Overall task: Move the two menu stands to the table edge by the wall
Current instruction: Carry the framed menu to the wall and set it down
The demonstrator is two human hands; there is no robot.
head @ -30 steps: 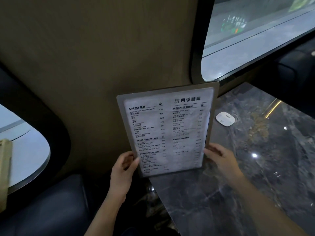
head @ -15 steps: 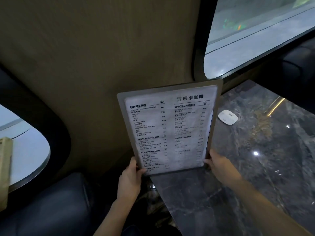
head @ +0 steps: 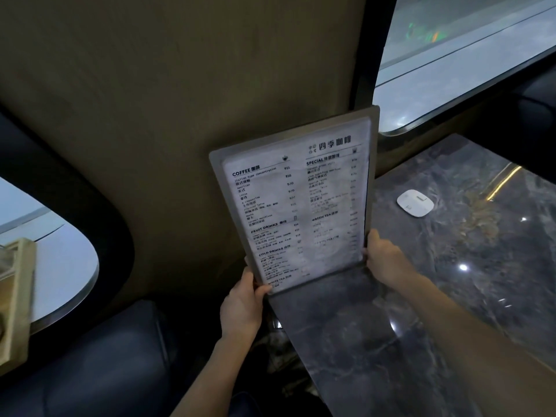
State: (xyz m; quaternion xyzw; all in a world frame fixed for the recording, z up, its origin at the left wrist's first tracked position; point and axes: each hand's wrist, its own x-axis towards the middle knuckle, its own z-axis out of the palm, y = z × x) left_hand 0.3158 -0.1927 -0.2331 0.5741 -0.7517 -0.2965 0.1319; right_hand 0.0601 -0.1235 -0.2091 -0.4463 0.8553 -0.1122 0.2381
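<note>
A tall menu stand (head: pixel 296 200) with a printed drinks list stands upright at the far edge of the dark marble table (head: pixel 421 296), close against the brown wall (head: pixel 180 100). My left hand (head: pixel 243 302) grips its lower left corner. My right hand (head: pixel 383 257) holds its lower right edge. Its bottom edge rests on or just above the tabletop; I cannot tell which. Only one menu stand is plainly visible; whether a second one stands behind it is hidden.
A small white rounded device (head: pixel 415 203) lies on the table to the right of the menu. A dark padded seat (head: pixel 105 365) is at lower left, below a rounded window (head: pixel 45 251). A beige wooden object (head: pixel 15 302) shows at the left edge.
Both hands have slid down to the menu's bottom corners. The menu has been lowered toward the table's wall edge and stands a little more upright.
</note>
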